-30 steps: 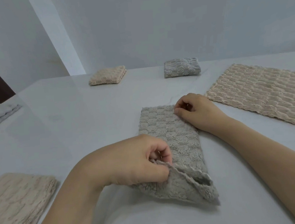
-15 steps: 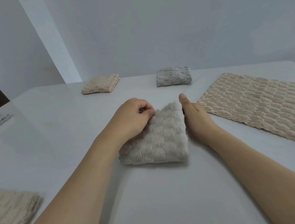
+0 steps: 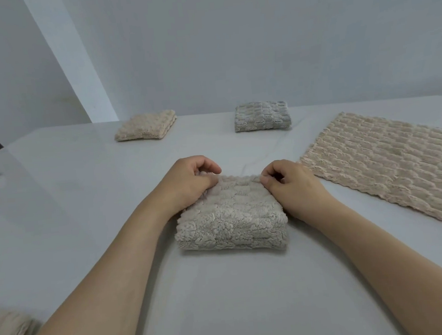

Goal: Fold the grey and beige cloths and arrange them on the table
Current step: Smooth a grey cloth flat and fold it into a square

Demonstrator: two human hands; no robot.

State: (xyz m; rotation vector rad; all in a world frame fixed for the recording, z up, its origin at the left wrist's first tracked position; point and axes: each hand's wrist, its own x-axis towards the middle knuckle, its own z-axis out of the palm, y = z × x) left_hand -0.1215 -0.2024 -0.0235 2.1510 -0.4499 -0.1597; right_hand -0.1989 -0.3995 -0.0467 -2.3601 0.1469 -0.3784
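Both hands work the folded grey cloth (image 3: pixel 230 219) at the middle of the white bench (image 3: pixel 72 205). Left hand (image 3: pixel 189 181) pinches its far left corner with curled fingers; right hand (image 3: pixel 291 185) pinches its far right corner. At 11 o'clock lies a folded beige cloth (image 3: pixel 145 125), at 12 o'clock another folded grey cloth (image 3: pixel 262 116), at 2 o'clock an unfolded beige cloth (image 3: pixel 389 164) spread flat, at 8 o'clock a beige cloth (image 3: pixel 8 334) at the frame's edge.
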